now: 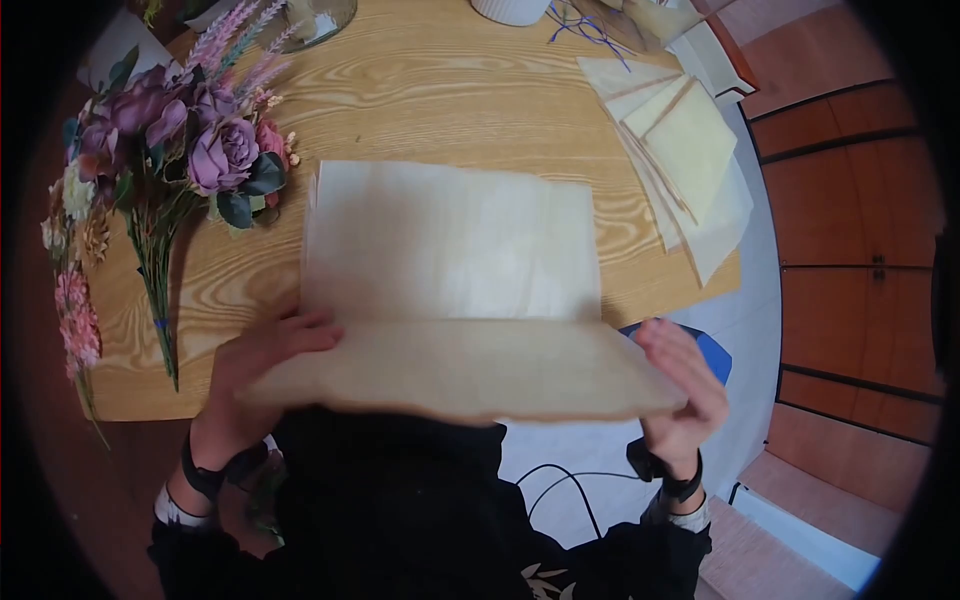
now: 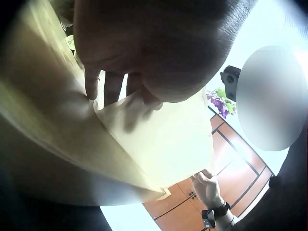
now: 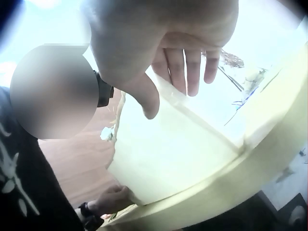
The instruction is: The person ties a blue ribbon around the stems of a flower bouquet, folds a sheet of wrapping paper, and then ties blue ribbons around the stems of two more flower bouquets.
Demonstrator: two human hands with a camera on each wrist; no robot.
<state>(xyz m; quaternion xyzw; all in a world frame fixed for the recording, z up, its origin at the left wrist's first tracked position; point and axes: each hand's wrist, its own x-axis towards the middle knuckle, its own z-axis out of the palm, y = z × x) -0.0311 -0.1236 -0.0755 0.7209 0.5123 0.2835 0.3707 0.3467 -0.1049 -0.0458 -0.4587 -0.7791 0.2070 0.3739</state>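
Note:
A pale cream sheet of wrapping paper lies on the wooden table in front of the person, with a crease across it near the table's front edge. Its near flap is raised toward the body, and the free edge is wavy. My left hand pinches the flap's left side, fingers behind the paper in the left wrist view. On the opposite side my right hand holds the flap between thumb and long, fairly straight fingers. More paper edges show under the sheet at its left.
Purple artificial flowers and a pink flower stem lie at the left. Folded cream papers overlap the table's right edge. At the back are a glass vase, a white pot and a blue cord. Cables hang below.

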